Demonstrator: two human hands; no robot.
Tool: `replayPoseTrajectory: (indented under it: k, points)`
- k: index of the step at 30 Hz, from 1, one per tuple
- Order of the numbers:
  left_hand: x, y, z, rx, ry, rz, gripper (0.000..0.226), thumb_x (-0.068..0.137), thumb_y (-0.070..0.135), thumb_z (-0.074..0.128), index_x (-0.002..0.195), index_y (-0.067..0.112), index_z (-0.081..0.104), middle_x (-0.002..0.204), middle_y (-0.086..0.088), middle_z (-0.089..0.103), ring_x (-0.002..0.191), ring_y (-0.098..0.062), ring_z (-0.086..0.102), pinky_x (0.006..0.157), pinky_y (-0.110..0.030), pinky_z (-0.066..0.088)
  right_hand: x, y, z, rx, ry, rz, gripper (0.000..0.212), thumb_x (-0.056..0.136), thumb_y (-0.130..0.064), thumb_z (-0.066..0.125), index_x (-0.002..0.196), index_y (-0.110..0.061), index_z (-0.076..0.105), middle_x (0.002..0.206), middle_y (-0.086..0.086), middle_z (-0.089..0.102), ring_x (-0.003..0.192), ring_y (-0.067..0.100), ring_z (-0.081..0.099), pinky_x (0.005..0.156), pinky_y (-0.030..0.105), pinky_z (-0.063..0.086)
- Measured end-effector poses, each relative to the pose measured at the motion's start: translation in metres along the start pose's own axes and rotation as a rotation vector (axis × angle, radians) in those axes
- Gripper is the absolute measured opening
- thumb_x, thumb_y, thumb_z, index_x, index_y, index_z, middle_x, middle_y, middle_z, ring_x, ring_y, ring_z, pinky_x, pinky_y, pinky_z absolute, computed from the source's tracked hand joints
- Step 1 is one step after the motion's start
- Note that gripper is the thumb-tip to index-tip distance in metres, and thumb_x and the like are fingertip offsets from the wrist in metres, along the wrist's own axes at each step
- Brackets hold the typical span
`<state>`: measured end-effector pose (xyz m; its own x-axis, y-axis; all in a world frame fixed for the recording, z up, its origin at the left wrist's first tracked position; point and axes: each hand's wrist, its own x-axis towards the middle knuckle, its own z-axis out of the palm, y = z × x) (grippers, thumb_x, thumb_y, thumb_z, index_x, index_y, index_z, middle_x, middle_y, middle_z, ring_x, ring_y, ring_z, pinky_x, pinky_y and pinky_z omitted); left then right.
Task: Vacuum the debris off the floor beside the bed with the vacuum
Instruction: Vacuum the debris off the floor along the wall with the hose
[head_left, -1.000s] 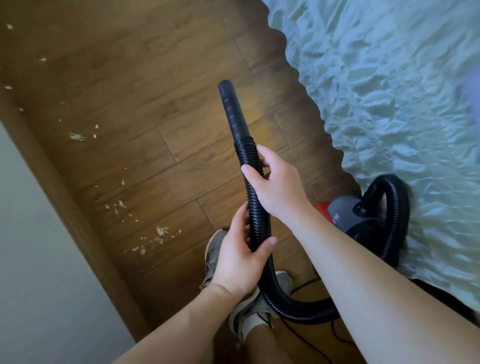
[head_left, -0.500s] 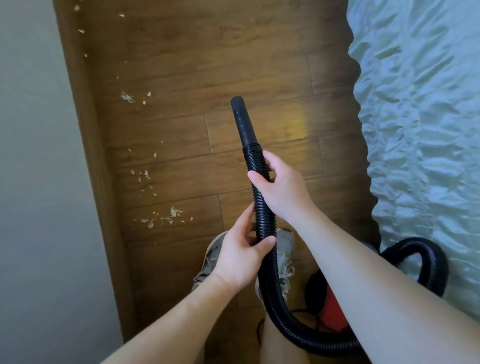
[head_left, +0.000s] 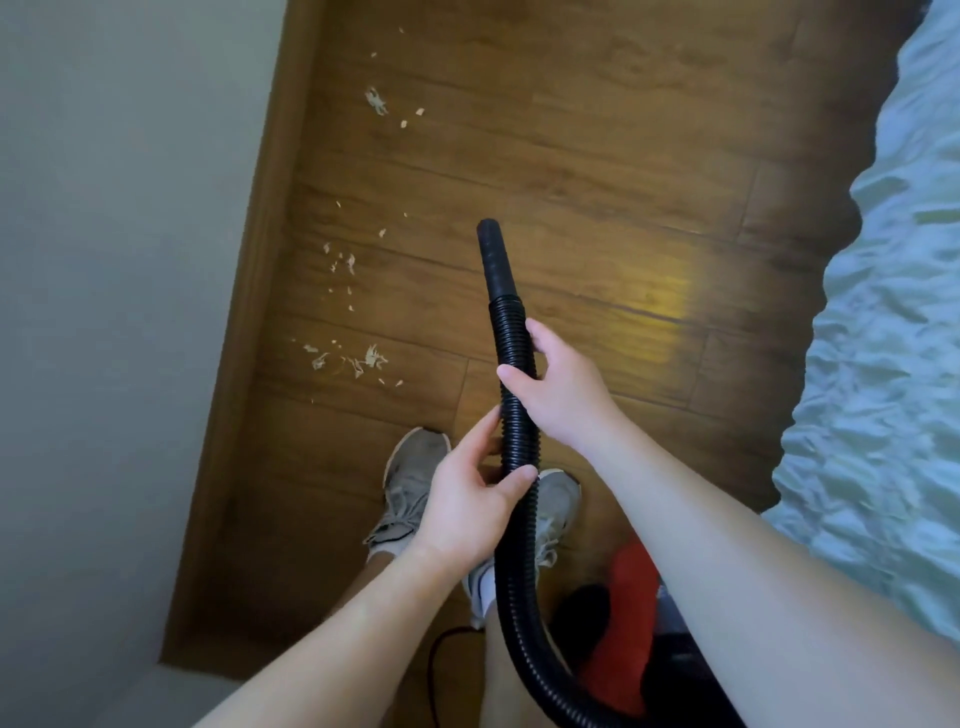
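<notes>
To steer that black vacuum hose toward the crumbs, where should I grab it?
Probably the ribbed hose just behind the smooth nozzle, wrapping fingers round it from the side, as the right hand does; the ridges give grip, and the left hand steadies the floppy length lower down.

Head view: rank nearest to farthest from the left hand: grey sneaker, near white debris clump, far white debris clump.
1. Grey fabric sneaker, below the left hand, which grips the black ribbed hose.
2. Near white debris clump, ahead and leftward.
3. Far white debris clump, top of view.
</notes>
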<state>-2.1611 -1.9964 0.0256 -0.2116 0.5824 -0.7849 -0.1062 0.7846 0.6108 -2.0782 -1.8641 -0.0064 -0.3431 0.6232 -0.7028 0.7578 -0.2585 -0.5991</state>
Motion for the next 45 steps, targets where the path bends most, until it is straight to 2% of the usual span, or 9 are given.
replayPoseTrajectory:
  k: [7,16,21,24,30,34,37,40,45]
  points:
    - [-0.001,-0.028,-0.012,-0.137,0.061,-0.065,0.067,0.095,0.005,0.067,0.151,0.034,0.043,0.126,0.009,0.068,0.099,0.003,0.069,0.074,-0.012,0.054,0.012,0.0,0.036,-0.063,-0.086,0.004,0.07,0.095,-0.037,0.063,0.156,-0.023,0.031,0.156,-0.003,0.043,0.142,0.017,0.041,0.116,0.036,0.034]
    - [0.001,-0.062,-0.032,-0.231,0.056,-0.083,0.073,0.094,0.005,0.069,0.152,0.04,0.041,0.127,0.006,0.066,0.108,-0.012,0.069,0.095,-0.038,0.058,0.021,-0.006,0.076,-0.037,-0.157,0.053,0.067,0.097,-0.027,0.063,0.156,-0.025,0.031,0.155,-0.003,0.042,0.141,0.018,0.042,0.113,0.035,0.036]
    - [-0.001,-0.08,-0.036,-0.323,0.086,-0.102,0.072,0.094,0.002,0.068,0.152,0.035,0.042,0.126,0.005,0.065,0.1,-0.008,0.07,0.078,-0.021,0.057,0.021,0.0,0.097,-0.117,-0.188,0.008,0.067,0.097,-0.029,0.062,0.156,-0.022,0.031,0.155,-0.002,0.043,0.142,0.017,0.041,0.113,0.031,0.031]
    - [-0.003,-0.09,-0.037,-0.384,0.116,-0.116,0.071,0.094,0.001,0.067,0.15,0.037,0.042,0.122,0.006,0.064,0.095,-0.003,0.07,0.072,-0.016,0.055,0.023,0.003,0.109,-0.152,-0.228,-0.008,0.066,0.097,-0.03,0.062,0.156,-0.021,0.032,0.155,-0.002,0.044,0.141,0.017,0.042,0.111,0.028,0.031]
    - [-0.007,-0.109,-0.034,-0.449,0.155,-0.146,0.073,0.093,0.003,0.069,0.152,0.034,0.039,0.12,0.011,0.058,0.089,0.003,0.068,0.075,-0.016,0.056,0.023,0.011,0.131,-0.194,-0.263,-0.001,0.062,0.099,-0.028,0.06,0.155,-0.021,0.033,0.153,0.0,0.046,0.14,0.019,0.044,0.103,0.023,0.031]
    - [-0.007,-0.119,-0.033,-0.473,0.177,-0.172,0.071,0.091,0.005,0.073,0.151,0.028,0.042,0.121,0.007,0.059,0.101,-0.008,0.067,0.077,-0.013,0.055,0.022,0.019,0.139,-0.207,-0.269,0.031,0.06,0.099,-0.027,0.059,0.154,-0.02,0.035,0.151,0.001,0.049,0.136,0.02,0.048,0.101,0.023,0.032]
    - [-0.009,-0.125,-0.031,-0.526,0.175,-0.184,0.068,0.09,0.001,0.072,0.149,0.02,0.044,0.122,-0.001,0.062,0.098,-0.011,0.068,0.073,-0.013,0.054,0.021,0.023,0.145,-0.25,-0.294,0.048,0.06,0.1,-0.027,0.059,0.154,-0.018,0.036,0.148,0.003,0.052,0.132,0.021,0.051,0.097,0.022,0.035]
    - [-0.011,-0.13,-0.03,-0.571,0.175,-0.193,0.068,0.088,-0.002,0.074,0.147,0.014,0.046,0.125,-0.004,0.064,0.096,-0.016,0.072,0.075,-0.017,0.056,0.019,0.026,0.15,-0.275,-0.31,0.059,0.058,0.099,-0.026,0.059,0.152,-0.016,0.038,0.146,0.006,0.054,0.128,0.023,0.054,0.102,0.028,0.04]
    - [-0.017,-0.137,-0.029,-0.617,0.162,-0.204,0.065,0.087,-0.003,0.073,0.144,0.016,0.047,0.125,-0.006,0.064,0.089,-0.011,0.073,0.075,-0.019,0.057,0.012,0.03,0.152,-0.28,-0.323,0.083,0.057,0.098,-0.025,0.06,0.151,-0.016,0.04,0.141,0.008,0.057,0.121,0.024,0.058,0.104,0.036,0.046]
